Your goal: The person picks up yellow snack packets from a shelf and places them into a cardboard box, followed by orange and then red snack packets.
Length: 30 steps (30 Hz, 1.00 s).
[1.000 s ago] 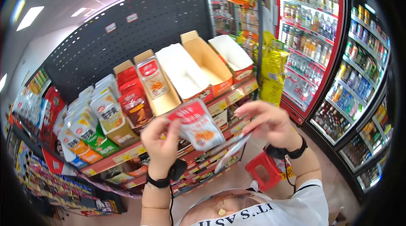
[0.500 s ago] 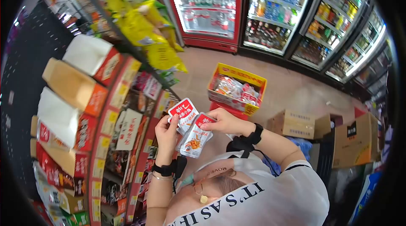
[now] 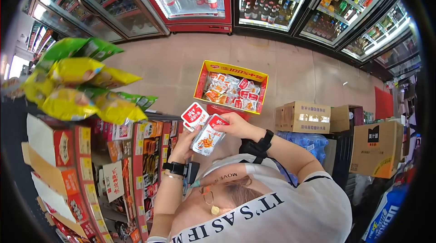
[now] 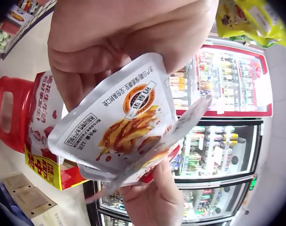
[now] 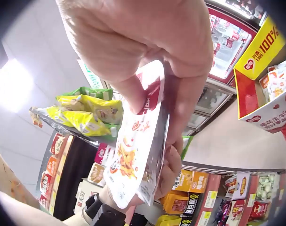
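Observation:
In front of the chest, both hands hold small white-and-red snack packets printed with a pile of orange food. My left hand (image 3: 182,145) grips one packet (image 3: 194,115) from below, its red top pointing up and left. My right hand (image 3: 238,127) pinches the red upper end of a second packet (image 3: 209,139), which overlaps the first. In the left wrist view, the printed back of a packet (image 4: 129,117) shows under the left fingers. The right wrist view has the right thumb pressed on a packet's front (image 5: 133,146), with the left fingers close behind.
Beyond the hands, a yellow-and-red carton (image 3: 236,69) full of similar packets stands on a red stool (image 4: 13,110). At left are snack shelves (image 3: 86,166) and hanging yellow bags (image 3: 81,91). Brown cardboard boxes (image 3: 303,116) and bottled water (image 3: 306,143) lie right; drink coolers (image 3: 200,28) line the back.
The view has swung right, from the shelf to the carton. The hands have come together, bringing the packets side by side and overlapping; the right hand now pinches the front packet's top.

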Available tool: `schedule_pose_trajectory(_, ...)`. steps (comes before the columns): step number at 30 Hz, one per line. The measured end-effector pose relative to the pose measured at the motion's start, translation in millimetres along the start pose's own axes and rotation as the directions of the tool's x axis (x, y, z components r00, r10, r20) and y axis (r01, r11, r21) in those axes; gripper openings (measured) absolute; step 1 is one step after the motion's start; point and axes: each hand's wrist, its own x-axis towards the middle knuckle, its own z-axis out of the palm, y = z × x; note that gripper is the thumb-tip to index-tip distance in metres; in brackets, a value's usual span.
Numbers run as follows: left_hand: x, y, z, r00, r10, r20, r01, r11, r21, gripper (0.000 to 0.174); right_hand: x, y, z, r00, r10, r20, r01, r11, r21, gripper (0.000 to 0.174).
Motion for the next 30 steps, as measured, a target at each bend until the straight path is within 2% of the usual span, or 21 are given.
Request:
schedule_pose_trajectory(2, 29, -2, -1, 0.999, -0.016, -0.031, 0.015, 1.000, -0.020, 0.030, 10, 11, -23, 0.999, 0.054, 0.001, -0.054, 0.999, -0.004, 0.027)
schedule_pose_trajectory(4, 54, -2, 2, 0.985, 0.103, -0.139, -0.099, 0.994, 0.039, 0.028, 17, 23, -47, 0.988, 0.049, -0.148, -0.053, 0.998, -0.022, 0.025)
schedule_pose_trajectory(5, 61, 0, 0, 0.973, 0.038, -0.229, -0.012, 0.993, 0.115, 0.027, 20, 31, -61, 0.975, 0.131, -0.180, -0.121, 0.991, 0.065, 0.026)
schedule_pose_trajectory(6, 68, 2, 0, 0.972, 0.027, -0.235, 0.000, 0.993, 0.114, 0.027, 18, 26, -72, 0.940, 0.239, -0.242, -0.212, 0.968, 0.134, 0.026)
schedule_pose_trajectory(8, 86, 1, -5, 0.958, 0.024, -0.285, 0.034, 0.980, 0.196, 0.032, 24, 64, -100, 0.915, 0.294, -0.278, -0.158, 0.892, 0.424, 0.025)
schedule_pose_trajectory(10, 101, -3, -8, 0.954, 0.006, -0.301, 0.053, 0.981, 0.188, 0.031, 28, 60, -119, 0.804, 0.390, -0.450, -0.159, 0.869, 0.468, 0.023)
schedule_pose_trajectory(11, 108, -6, -10, 0.955, 0.004, -0.296, 0.050, 0.983, 0.176, 0.032, 25, 57, -128, 0.715, 0.453, -0.532, -0.228, 0.871, 0.435, 0.020)
schedule_pose_trajectory(12, 113, -7, -11, 0.956, 0.003, -0.292, 0.047, 0.985, 0.164, 0.032, 28, 65, -136, 0.713, 0.464, -0.526, -0.238, 0.866, 0.440, 0.020)
schedule_pose_trajectory(14, 122, -10, -7, 0.956, -0.006, -0.294, 0.057, 0.984, 0.166, 0.032, 34, 84, -152, 0.612, 0.549, -0.569, -0.190, 0.801, 0.568, 0.021)
schedule_pose_trajectory(16, 132, -13, -3, 0.957, -0.051, -0.285, 0.116, 0.969, 0.216, 0.031, 43, 91, -159, 0.582, 0.599, -0.550, -0.191, 0.758, 0.623, 0.023)
schedule_pose_trajectory(18, 141, -15, 4, 0.951, -0.069, -0.302, 0.134, 0.971, 0.200, 0.030, 58, 111, -163, 0.486, 0.730, -0.480, -0.053, 0.573, 0.818, 0.027)
schedule_pose_trajectory(19, 145, -15, 7, 0.944, -0.084, -0.318, 0.150, 0.970, 0.190, 0.028, 67, 128, -166, 0.492, 0.750, -0.442, -0.048, 0.531, 0.846, 0.031)
schedule_pose_trajectory(22, 157, -19, 15, 0.939, -0.091, -0.333, 0.148, 0.977, 0.150, 0.030, 86, 171, -172, 0.496, 0.725, -0.478, -0.024, 0.562, 0.827, 0.034)
schedule_pose_trajectory(24, 162, -16, 23, 0.951, -0.085, -0.298, 0.132, 0.981, 0.141, 0.031, 95, 195, -177, 0.370, 0.760, -0.535, 0.130, 0.528, 0.840, 0.034)
schedule_pose_trajectory(26, 168, -14, 27, 0.951, -0.088, -0.298, 0.127, 0.985, 0.114, 0.032, 99, 250, -194, 0.356, 0.669, -0.652, 0.260, 0.599, 0.757, 0.032)
schedule_pose_trajectory(27, 171, -12, 30, 0.955, -0.085, -0.284, 0.131, 0.981, 0.146, 0.030, 94, 248, -196, 0.387, 0.667, -0.637, 0.333, 0.543, 0.771, 0.031)
schedule_pose_trajectory(28, 175, -11, 33, 0.960, -0.083, -0.268, 0.134, 0.975, 0.179, 0.028, 95, 246, -197, 0.385, 0.670, -0.634, 0.326, 0.544, 0.773, 0.031)
schedule_pose_trajectory(30, 188, -16, 33, 0.958, -0.073, -0.278, 0.134, 0.969, 0.208, 0.029, 98, 235, -199, 0.348, 0.777, -0.525, 0.324, 0.426, 0.845, 0.031)
